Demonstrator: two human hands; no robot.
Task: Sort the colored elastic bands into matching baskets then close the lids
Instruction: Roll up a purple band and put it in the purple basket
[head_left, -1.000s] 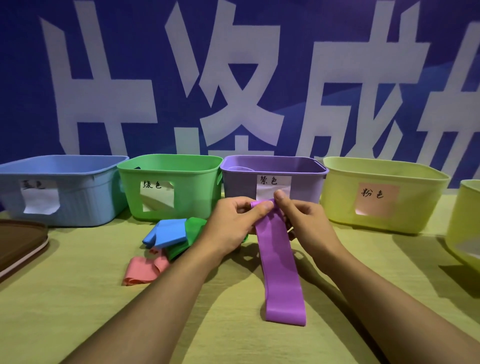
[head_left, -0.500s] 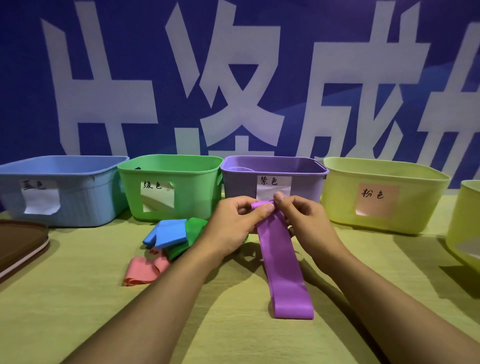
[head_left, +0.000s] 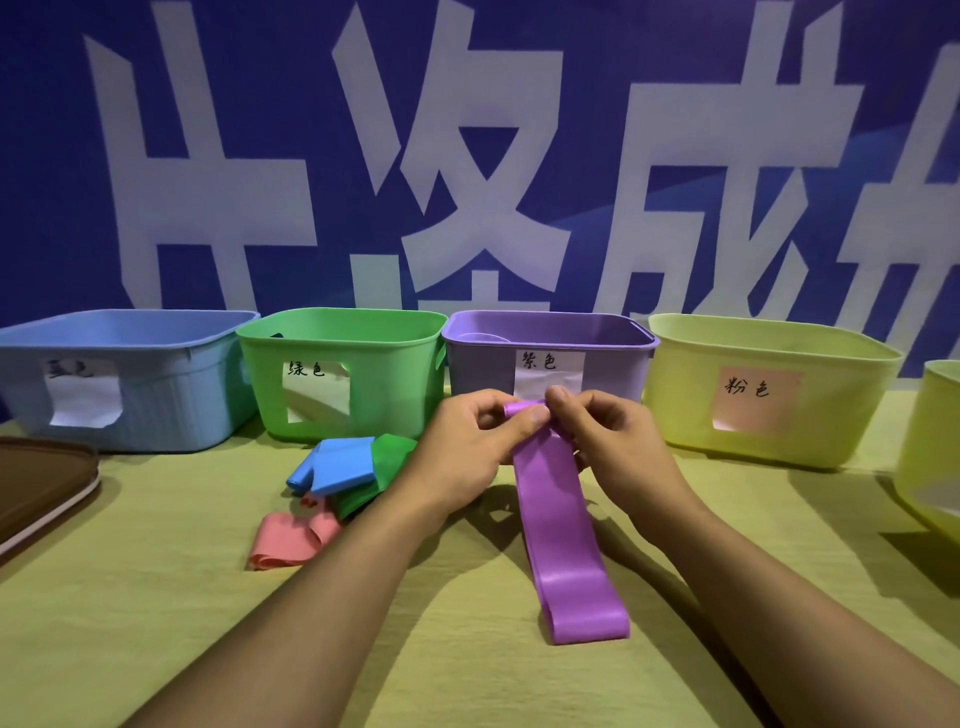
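Purple band (head_left: 563, 525) hangs from both hands just in front of the purple basket (head_left: 550, 358), its top end rolled and pinched between the thumb and curled fingers of the left hand (head_left: 475, 452) and the right hand (head_left: 610, 441), its lower end lying on the yellow-green table (head_left: 156, 623). Left of the hands lie a blue band (head_left: 337, 465), a green band (head_left: 387, 470) and a pink band (head_left: 291, 538) in a loose heap, in front of the green basket (head_left: 337, 374). A blue basket (head_left: 119, 379) and a yellow-green basket (head_left: 769, 389) flank the row, and a brown lid (head_left: 41, 483) lies at the far left.
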